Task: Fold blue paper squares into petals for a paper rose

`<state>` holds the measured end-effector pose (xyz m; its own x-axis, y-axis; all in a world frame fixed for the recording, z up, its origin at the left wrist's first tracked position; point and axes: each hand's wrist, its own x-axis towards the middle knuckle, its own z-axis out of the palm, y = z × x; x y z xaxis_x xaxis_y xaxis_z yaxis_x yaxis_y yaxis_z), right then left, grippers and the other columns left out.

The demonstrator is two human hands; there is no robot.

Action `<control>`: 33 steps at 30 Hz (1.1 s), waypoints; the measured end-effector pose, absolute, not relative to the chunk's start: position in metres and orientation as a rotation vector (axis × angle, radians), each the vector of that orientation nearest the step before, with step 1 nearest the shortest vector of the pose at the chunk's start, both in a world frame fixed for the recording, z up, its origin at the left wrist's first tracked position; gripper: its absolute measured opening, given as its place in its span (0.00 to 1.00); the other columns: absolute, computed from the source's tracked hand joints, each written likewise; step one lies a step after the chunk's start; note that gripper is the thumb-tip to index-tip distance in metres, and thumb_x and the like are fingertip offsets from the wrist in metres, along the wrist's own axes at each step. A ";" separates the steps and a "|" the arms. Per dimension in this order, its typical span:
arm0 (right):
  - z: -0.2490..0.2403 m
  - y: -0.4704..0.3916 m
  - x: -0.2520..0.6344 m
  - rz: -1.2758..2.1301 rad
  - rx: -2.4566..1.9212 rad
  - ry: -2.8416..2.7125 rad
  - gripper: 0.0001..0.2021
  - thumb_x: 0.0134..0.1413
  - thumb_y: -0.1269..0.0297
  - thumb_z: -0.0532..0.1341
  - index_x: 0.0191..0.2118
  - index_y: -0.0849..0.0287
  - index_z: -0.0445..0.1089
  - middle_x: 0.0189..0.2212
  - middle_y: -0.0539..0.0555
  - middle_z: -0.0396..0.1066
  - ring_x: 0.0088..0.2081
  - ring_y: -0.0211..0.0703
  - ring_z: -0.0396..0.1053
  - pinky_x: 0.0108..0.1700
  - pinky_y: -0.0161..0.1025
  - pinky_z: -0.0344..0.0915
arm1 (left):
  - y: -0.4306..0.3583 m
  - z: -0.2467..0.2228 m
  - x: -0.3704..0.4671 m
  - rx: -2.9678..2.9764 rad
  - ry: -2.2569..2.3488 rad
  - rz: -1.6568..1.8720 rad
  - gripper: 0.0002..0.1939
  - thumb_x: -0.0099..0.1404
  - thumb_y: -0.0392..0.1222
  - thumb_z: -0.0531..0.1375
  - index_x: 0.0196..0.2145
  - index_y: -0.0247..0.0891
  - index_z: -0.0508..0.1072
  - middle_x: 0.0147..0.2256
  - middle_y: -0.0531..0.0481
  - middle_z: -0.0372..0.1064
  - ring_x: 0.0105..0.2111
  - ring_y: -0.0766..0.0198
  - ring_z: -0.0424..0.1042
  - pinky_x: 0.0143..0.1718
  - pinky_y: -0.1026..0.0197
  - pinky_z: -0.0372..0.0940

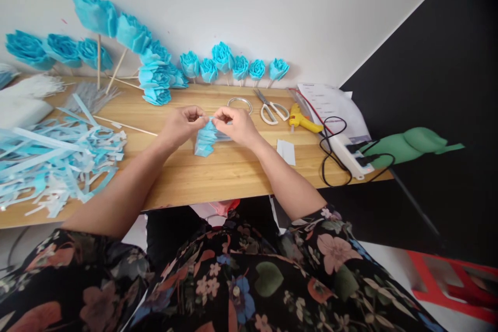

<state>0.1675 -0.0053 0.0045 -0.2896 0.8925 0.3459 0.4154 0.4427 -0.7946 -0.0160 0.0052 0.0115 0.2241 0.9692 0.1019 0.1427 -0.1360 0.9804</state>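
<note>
Over the wooden table (182, 181), a light-blue crepe paper strip (205, 144) with crimped, folded edges hangs between my hands. My left hand (184, 125) pinches its upper edge between thumb and fingertips. From the other side, my right hand (236, 124) pinches the same edge, its fingertips almost meeting the left ones. Part of the strip extends behind my right hand. Just beyond that hand lies a silvery ring (249, 102), partly covered by it. White-handled scissors (268, 109) rest a little to the right.
Blue paper flowers (223, 58) on sticks line the wall. Paper scraps (58, 161) heap up at left, near a thin stick (128, 127). At right are a yellow glue gun (303, 118), a white card (286, 152), printed sheets (334, 106), a corded power strip (350, 158) and a green object (408, 148).
</note>
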 end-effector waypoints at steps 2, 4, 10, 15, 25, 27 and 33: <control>0.004 -0.004 0.169 0.746 -1.107 -1.879 0.08 0.52 0.61 0.59 0.30 0.60 0.70 0.25 0.49 0.70 0.28 0.36 0.62 0.33 0.35 0.58 | 0.007 0.010 -0.017 1.508 1.094 1.061 0.05 0.52 0.38 0.67 0.22 0.39 0.75 0.21 0.53 0.69 0.21 0.68 0.62 0.24 0.65 0.56; 0.005 -0.003 0.171 0.751 -1.107 -1.871 0.08 0.51 0.61 0.59 0.31 0.60 0.71 0.26 0.49 0.70 0.29 0.36 0.63 0.33 0.35 0.58 | 0.008 0.009 -0.018 1.485 1.086 1.072 0.06 0.52 0.38 0.67 0.22 0.39 0.74 0.21 0.53 0.69 0.21 0.68 0.63 0.24 0.65 0.58; 0.008 -0.003 0.175 0.822 -1.115 -1.881 0.10 0.54 0.59 0.59 0.31 0.60 0.71 0.25 0.48 0.68 0.28 0.35 0.60 0.33 0.35 0.57 | 0.010 0.007 -0.019 1.466 1.077 1.094 0.07 0.53 0.38 0.68 0.21 0.39 0.74 0.21 0.53 0.70 0.22 0.67 0.65 0.26 0.65 0.61; 0.009 -0.005 0.169 0.771 -1.142 -1.914 0.09 0.53 0.59 0.60 0.27 0.59 0.67 0.23 0.47 0.63 0.28 0.35 0.57 0.33 0.36 0.54 | 0.005 0.007 -0.014 1.508 1.106 1.064 0.07 0.53 0.35 0.67 0.22 0.38 0.72 0.21 0.52 0.68 0.23 0.67 0.63 0.26 0.64 0.57; 0.004 0.001 0.175 0.857 -1.081 -1.937 0.07 0.52 0.64 0.59 0.29 0.61 0.69 0.24 0.47 0.63 0.28 0.34 0.57 0.33 0.35 0.53 | 0.005 0.003 -0.012 1.550 1.105 1.063 0.05 0.55 0.36 0.65 0.22 0.39 0.73 0.21 0.53 0.68 0.22 0.67 0.61 0.25 0.64 0.55; 0.003 0.002 0.178 0.910 -1.061 -1.927 0.07 0.52 0.63 0.59 0.30 0.61 0.70 0.23 0.47 0.63 0.27 0.34 0.57 0.32 0.35 0.53 | 0.005 0.003 -0.012 1.532 1.107 1.064 0.05 0.55 0.36 0.65 0.23 0.39 0.74 0.21 0.53 0.68 0.22 0.67 0.62 0.25 0.64 0.55; 0.004 0.003 0.182 1.007 -1.060 -1.930 0.11 0.55 0.59 0.58 0.34 0.62 0.73 0.25 0.47 0.65 0.28 0.34 0.58 0.32 0.35 0.53 | 0.006 0.002 -0.014 1.500 1.111 1.067 0.05 0.55 0.36 0.66 0.23 0.38 0.75 0.23 0.52 0.70 0.23 0.66 0.65 0.26 0.63 0.59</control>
<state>0.1817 0.0026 0.0045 -0.4163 0.8854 0.2068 0.3367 0.3614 -0.8695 -0.0144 0.0061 0.0022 0.2057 0.9731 0.1034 0.1419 -0.1342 0.9807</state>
